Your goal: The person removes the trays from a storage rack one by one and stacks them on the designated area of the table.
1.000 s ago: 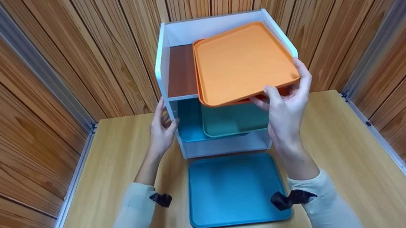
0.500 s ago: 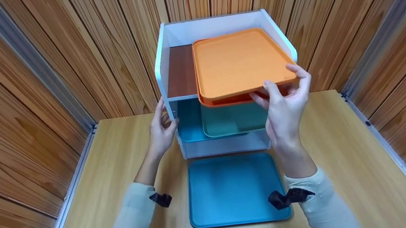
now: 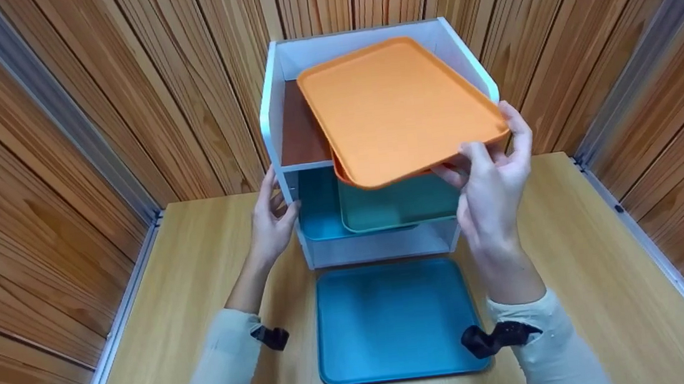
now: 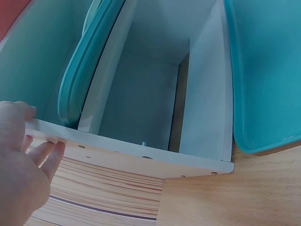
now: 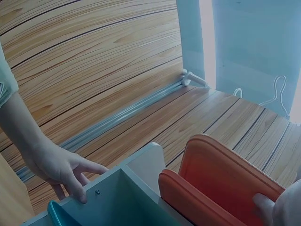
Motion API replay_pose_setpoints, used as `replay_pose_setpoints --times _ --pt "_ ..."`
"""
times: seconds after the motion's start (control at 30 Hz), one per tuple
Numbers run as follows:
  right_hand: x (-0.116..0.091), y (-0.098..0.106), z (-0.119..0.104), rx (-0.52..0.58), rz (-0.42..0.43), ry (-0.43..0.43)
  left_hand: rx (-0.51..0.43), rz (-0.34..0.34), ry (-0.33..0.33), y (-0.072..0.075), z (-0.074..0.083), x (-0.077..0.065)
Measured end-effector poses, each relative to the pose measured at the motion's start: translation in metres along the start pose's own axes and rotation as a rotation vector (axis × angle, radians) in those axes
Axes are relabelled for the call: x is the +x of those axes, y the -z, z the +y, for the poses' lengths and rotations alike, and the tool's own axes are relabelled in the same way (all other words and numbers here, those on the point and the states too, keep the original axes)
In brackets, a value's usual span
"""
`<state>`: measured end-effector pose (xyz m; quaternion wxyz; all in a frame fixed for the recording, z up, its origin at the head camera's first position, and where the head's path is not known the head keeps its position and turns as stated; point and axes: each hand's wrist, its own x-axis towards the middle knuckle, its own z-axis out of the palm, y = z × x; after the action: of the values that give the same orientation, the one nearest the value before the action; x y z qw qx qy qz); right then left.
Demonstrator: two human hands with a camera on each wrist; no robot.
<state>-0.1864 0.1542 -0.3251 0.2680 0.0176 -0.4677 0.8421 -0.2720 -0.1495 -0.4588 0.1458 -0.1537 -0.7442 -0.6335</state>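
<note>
A person holds an orange tray [image 3: 403, 111] by its corner over the top level of a white shelf [image 3: 270, 111].
From where I stand, I see the right hand [image 3: 489, 190] clamped on the near right corner of this tray, with thumb and fingers at its edges. The tray is tilted and lies askew above a second, darker orange tray [image 3: 340, 171], which is mostly covered by it. The left hand [image 3: 273, 224] is closed around the left side panel of the shelf, the thumb at the front edge. In the level below, a green tray [image 3: 403, 205] overlaps a blue tray [image 3: 320, 210]. On the worktop [image 3: 198, 262], just in front of the shelf, another blue tray [image 3: 398, 321] lies flat.
</note>
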Motion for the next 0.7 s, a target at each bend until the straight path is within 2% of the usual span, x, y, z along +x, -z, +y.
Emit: replay_pose_setpoints --times 0.27,0.7 --pt "0.000 0.015 -0.007 -0.004 0.019 -0.032 -0.010 -0.013 -0.027 0.001 -0.002 0.001" --pt "0.005 0.034 -0.011 -0.050 0.005 -0.067 0.012 -0.006 -0.025 0.001 -0.001 0.000"
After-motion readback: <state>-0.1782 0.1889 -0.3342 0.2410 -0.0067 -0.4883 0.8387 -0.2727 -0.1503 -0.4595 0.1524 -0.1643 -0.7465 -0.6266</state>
